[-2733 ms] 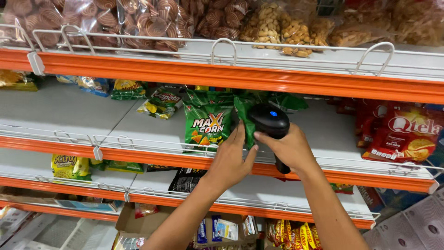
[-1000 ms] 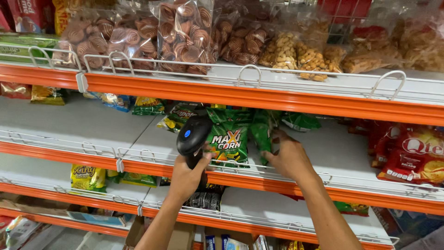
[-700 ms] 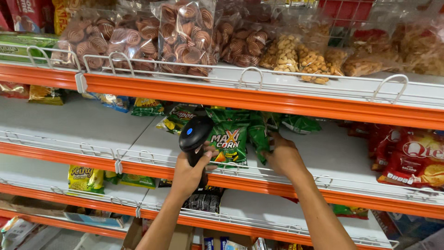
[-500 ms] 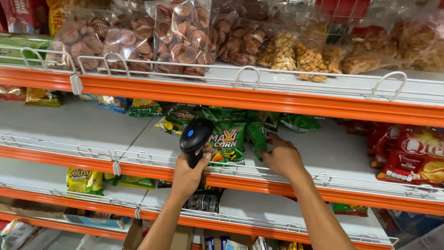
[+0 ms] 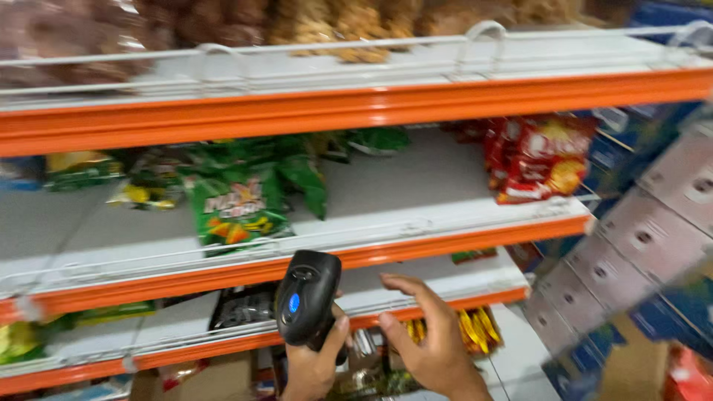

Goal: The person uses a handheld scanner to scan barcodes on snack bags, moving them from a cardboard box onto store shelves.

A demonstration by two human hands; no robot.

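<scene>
My left hand grips a black handheld barcode scanner with a blue light on its back, held upright in front of the lower shelf. My right hand hovers just to the right of it, fingers spread and holding nothing. Above them, green snack bags lean on the middle white shelf behind its orange front edge. The picture is blurred by motion.
Red snack bags stand at the right of the middle shelf. Clear bags of brown snacks fill the top shelf behind a wire rail. Stacked cardboard boxes sit at the right. Yellow packets lie low on the bottom shelf.
The view has swung right and down. My right hand has come off the green bags on the middle shelf and dropped beside the scanner, which my left hand has lowered.
</scene>
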